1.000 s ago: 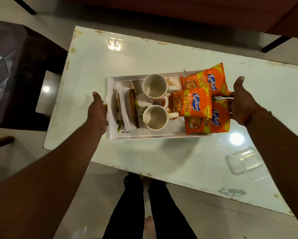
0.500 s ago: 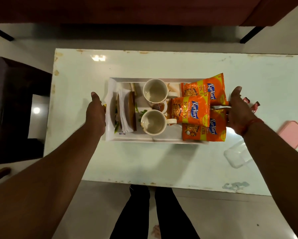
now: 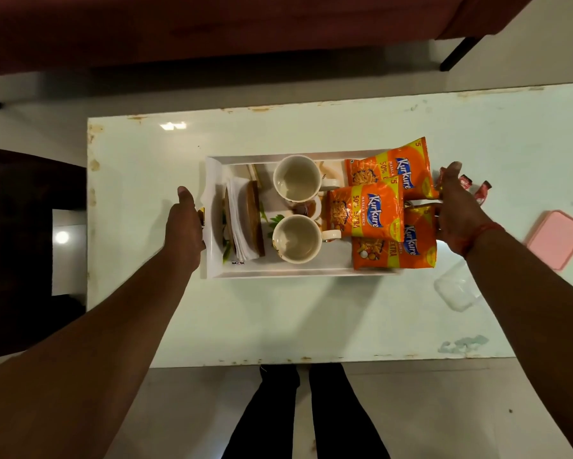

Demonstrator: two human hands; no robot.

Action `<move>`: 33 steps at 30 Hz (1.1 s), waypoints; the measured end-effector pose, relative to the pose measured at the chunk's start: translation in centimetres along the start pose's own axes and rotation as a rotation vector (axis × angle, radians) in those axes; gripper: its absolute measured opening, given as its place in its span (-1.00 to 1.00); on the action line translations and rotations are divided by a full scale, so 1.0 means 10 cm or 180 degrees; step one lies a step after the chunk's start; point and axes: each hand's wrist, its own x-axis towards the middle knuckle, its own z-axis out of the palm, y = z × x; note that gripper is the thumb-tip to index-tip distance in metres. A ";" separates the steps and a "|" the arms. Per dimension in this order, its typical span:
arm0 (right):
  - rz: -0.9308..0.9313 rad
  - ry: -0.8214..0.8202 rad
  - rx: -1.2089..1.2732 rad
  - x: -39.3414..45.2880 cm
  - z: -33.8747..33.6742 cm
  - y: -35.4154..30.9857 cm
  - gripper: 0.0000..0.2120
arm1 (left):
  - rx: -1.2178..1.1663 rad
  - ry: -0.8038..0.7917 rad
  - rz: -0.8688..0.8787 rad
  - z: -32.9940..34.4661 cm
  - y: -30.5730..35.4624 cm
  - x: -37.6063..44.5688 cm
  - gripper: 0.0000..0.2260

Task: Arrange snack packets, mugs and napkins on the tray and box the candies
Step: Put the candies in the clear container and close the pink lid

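Note:
A white tray (image 3: pixel 278 273) lies on the table. It holds two empty mugs (image 3: pixel 296 178) (image 3: pixel 296 239), a stack of white napkins (image 3: pixel 240 220) in a wooden holder, and three orange snack packets (image 3: pixel 366 210) overlapping its right end. My left hand (image 3: pixel 184 223) grips the tray's left handle, fingers hidden under it. My right hand (image 3: pixel 457 210) grips the right handle beside the packets, thumb raised. Red-wrapped candies (image 3: pixel 475 188) lie on the table just beyond my right hand.
A clear plastic box (image 3: pixel 457 288) and its pink lid (image 3: pixel 555 238) sit on the table to the right of the tray. A dark stool (image 3: pixel 23 253) stands off the table's left end, a sofa along the far side. My legs are at the near edge.
Both hands have stayed at the tray's two ends. The view has swung right and squared up with the table, bringing the candies and the pink lid into sight.

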 end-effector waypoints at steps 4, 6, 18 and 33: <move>-0.0022 0.0029 -0.0017 0.00 0.01 0.00 -0.33 | 0.0089 -0.0010 0.0063 0.00 -0.01 0.03 -0.51; -0.0060 0.0013 -0.0009 0.00 0.02 0.00 -0.33 | 0.0120 -0.0014 0.0092 0.00 -0.02 0.04 -0.56; -0.0108 0.0086 -0.0069 -0.06 0.05 -0.04 -0.38 | 0.0572 0.0169 0.0186 0.03 -0.03 0.05 -0.42; -0.1319 0.1240 -0.1746 -0.25 0.10 0.13 -0.41 | 0.2286 0.0400 0.2100 0.11 0.00 -0.19 -0.46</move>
